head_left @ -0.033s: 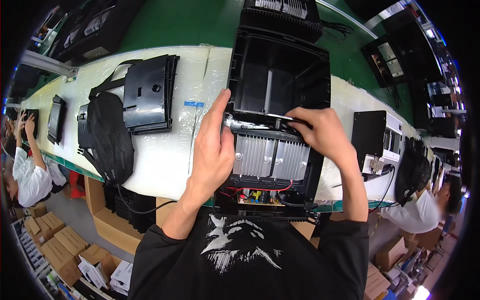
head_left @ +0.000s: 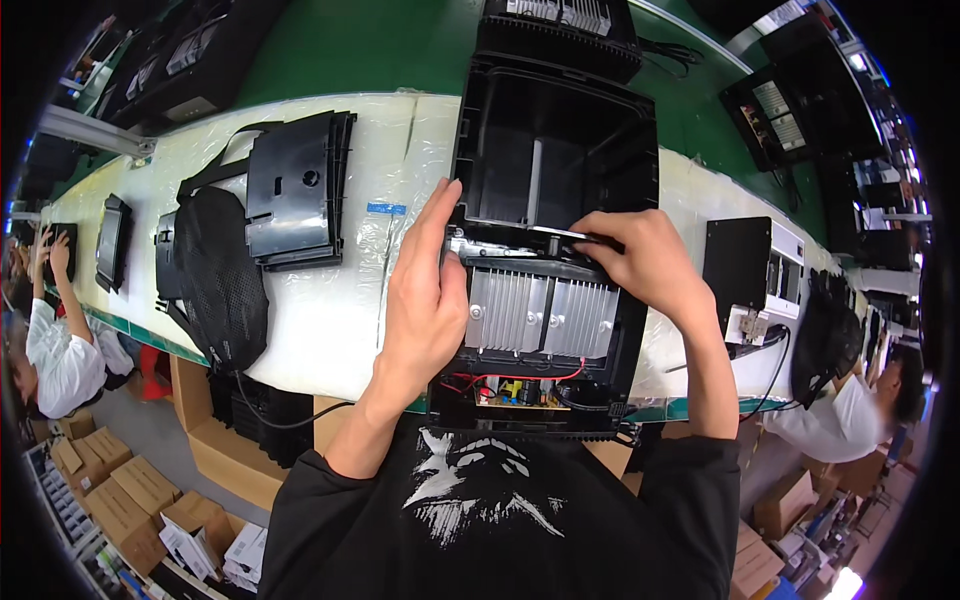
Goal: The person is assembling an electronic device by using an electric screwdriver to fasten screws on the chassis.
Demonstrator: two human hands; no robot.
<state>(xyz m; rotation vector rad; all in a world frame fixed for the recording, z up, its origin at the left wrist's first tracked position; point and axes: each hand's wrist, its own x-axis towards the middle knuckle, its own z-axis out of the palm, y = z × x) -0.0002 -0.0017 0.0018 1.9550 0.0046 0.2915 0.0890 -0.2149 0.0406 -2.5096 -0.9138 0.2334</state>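
A black plastic device housing (head_left: 560, 120) stands in front of me, with a deep hollow in its far part. Its near part holds silver finned heat sinks (head_left: 507, 312), with red wires and an exposed circuit board (head_left: 520, 392) below them. My left hand (head_left: 425, 300) lies along the housing's left side, fingers stretched out and thumb apart at the edge. My right hand (head_left: 645, 262) reaches in from the right. Its bent fingertips press together at the gap between the hollow and the heat sinks; what they pinch is hidden. A shiny metal bar (head_left: 485, 247) crosses that gap.
On the white film-covered bench (head_left: 330, 320) lie black panels (head_left: 290, 190) and a black mesh bag (head_left: 220, 280) at left. A black-and-white box (head_left: 738, 265) stands at right. Another finned unit (head_left: 560, 40) sits beyond. Co-workers sit at both sides; cardboard boxes (head_left: 120, 500) fill the lower left.
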